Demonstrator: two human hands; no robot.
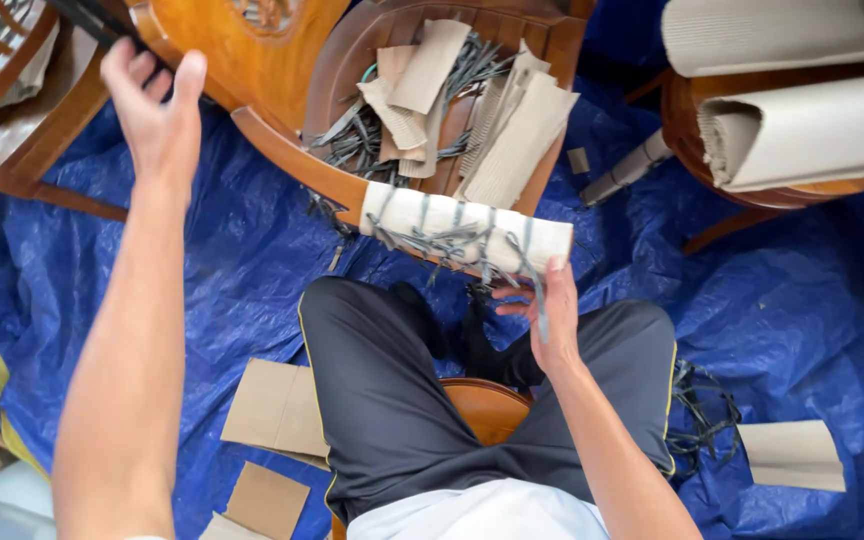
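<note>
My right hand [550, 322] pinches a grey strap [537, 300] hanging off the wrapped rail [465, 229] before my knees, my left hand [155, 105] lifted with fingers spread, empty; I judge the strap light, limp, best gripped near its end.
</note>
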